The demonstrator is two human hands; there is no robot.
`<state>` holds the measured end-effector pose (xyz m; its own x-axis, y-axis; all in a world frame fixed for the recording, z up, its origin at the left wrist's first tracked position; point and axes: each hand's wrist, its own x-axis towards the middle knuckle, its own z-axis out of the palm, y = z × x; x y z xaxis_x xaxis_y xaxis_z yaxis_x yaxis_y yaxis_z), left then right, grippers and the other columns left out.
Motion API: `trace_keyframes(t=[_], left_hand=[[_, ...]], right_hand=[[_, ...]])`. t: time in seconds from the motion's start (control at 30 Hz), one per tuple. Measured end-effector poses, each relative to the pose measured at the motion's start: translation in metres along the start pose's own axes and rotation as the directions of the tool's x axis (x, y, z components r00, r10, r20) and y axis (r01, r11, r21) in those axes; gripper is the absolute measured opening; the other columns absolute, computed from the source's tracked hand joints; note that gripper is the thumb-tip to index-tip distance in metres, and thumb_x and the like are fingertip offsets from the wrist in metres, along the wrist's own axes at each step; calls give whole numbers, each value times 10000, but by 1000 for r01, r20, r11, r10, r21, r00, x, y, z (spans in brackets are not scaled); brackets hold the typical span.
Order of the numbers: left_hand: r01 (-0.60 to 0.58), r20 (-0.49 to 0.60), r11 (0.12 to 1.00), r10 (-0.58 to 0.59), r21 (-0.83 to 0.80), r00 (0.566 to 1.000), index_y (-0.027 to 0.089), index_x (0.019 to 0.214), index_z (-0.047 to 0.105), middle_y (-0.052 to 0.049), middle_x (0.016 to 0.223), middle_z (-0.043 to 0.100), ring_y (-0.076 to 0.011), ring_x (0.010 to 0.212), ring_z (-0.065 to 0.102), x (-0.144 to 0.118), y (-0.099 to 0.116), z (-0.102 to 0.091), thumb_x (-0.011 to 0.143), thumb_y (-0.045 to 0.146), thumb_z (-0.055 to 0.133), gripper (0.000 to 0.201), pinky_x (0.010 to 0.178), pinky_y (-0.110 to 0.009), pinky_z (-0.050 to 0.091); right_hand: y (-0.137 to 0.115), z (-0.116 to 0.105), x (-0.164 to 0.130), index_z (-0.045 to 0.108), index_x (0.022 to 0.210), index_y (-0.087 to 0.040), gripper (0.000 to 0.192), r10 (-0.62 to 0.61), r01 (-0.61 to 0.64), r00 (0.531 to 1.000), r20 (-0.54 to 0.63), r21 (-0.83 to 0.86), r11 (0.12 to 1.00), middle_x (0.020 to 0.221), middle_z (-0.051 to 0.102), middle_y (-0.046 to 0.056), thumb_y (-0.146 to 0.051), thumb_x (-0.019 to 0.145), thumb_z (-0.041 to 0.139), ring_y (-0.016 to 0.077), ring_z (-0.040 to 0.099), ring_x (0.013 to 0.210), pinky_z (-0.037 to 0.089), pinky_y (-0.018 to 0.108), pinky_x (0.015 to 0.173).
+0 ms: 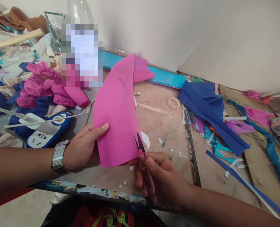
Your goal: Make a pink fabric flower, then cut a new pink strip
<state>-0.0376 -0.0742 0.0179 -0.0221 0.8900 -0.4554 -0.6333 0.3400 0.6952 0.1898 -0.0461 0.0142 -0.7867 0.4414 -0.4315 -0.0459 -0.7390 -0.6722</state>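
— Cluttered table (pixel 163 126), scraps all round. Where's the pink paper (pixel 117 116)?
— Left hand (pixel 83 148) pinches its left edge; right hand (pixel 158 176) grips snips (pixel 143 157), blades biting its lower right edge.

Left hand (pixel 83 148) pinches pink paper (pixel 117 116); right hand (pixel 158 176) works snips (pixel 143 157) at its lower edge.

Sheet of paper (pixel 117 116) stands tilted on the table (pixel 163 126), centre. Left hand (pixel 83 148) at its left edge; right hand (pixel 161 176) at its lower right corner, with snips (pixel 142 154) against the sheet's edge. Power strip (pixel 45 132) left of the left hand. Tape roll (pixel 174 102) right of the sheet, behind the right hand. Folded sheet (pixel 211 110) right of the roll.
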Motion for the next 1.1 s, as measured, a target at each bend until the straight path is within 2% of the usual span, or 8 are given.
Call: trace_keyframes(t=[0.1, 0.23, 0.33, 0.57, 0.73, 0.93, 1.1], left_hand=[[7, 40, 1000, -7, 2, 999, 92, 970, 722, -133, 877, 766, -270, 760, 737, 1, -1, -4, 878, 382, 709, 304, 692, -372, 625], [51, 119, 999, -50, -6, 992, 98, 964, 725, -130, 847, 759, -258, 718, 729, 0, -1, -9, 884, 382, 701, 296, 666, -359, 615], [87, 146, 996, -85, -11, 986, 100, 913, 721, -111, 782, 740, -234, 667, 707, -1, 1, -11, 874, 356, 711, 259, 635, -343, 600], [113, 201, 994, -111, 2, 973, 114, 867, 727, -87, 755, 730, -200, 635, 686, -4, 0, -15, 868, 325, 732, 210, 626, -310, 583], [84, 317, 996, -76, -13, 945, 136, 948, 753, -103, 851, 767, -220, 715, 721, -7, 1, -6, 894, 302, 706, 181, 683, -321, 601], [41, 305, 999, -41, 7, 951, 134, 1002, 761, -117, 898, 781, -240, 784, 742, -9, 1, -3, 905, 288, 697, 193, 725, -333, 621], [31, 306, 1000, -29, -3, 952, 112, 932, 773, -105, 843, 772, -191, 734, 723, -7, -1, -3, 890, 261, 718, 165, 693, -264, 607]], right_hand=[[1, 0, 0, 668, 884, -123, 464, 16, -16, 1000, -22, 13, 1000, 682, 682, 26, -584, 866, 715, 82, 588, 445, 392, 139, 331], [1, 0, 0, 668, 753, -99, 567, 46, -46, 999, -17, -33, 998, 575, 640, 24, -655, 863, 674, 67, 519, 365, 344, 151, 318], [2, -1, 0, 669, 741, -102, 574, 50, -51, 999, -16, -35, 998, 536, 630, 21, -663, 858, 675, 69, 500, 342, 309, 158, 317], [5, -2, 3, 605, 642, -123, 544, -18, 18, 1000, -7, -12, 1000, 557, 634, 14, -609, 866, 704, 47, 489, 342, 320, 152, 341], [2, 2, 2, 643, 798, -147, 429, -11, 14, 998, -64, 42, 999, 632, 651, -12, -558, 842, 756, 50, 514, 391, 354, 137, 334], [0, 4, 1, 634, 846, -156, 414, 17, -9, 997, -71, 109, 994, 722, 655, -7, -531, 804, 803, 64, 563, 474, 354, 134, 344], [3, 4, -1, 580, 826, -171, 406, -62, 64, 998, -22, 123, 990, 530, 524, -58, -541, 866, 743, 77, 548, 492, 391, 158, 476]])
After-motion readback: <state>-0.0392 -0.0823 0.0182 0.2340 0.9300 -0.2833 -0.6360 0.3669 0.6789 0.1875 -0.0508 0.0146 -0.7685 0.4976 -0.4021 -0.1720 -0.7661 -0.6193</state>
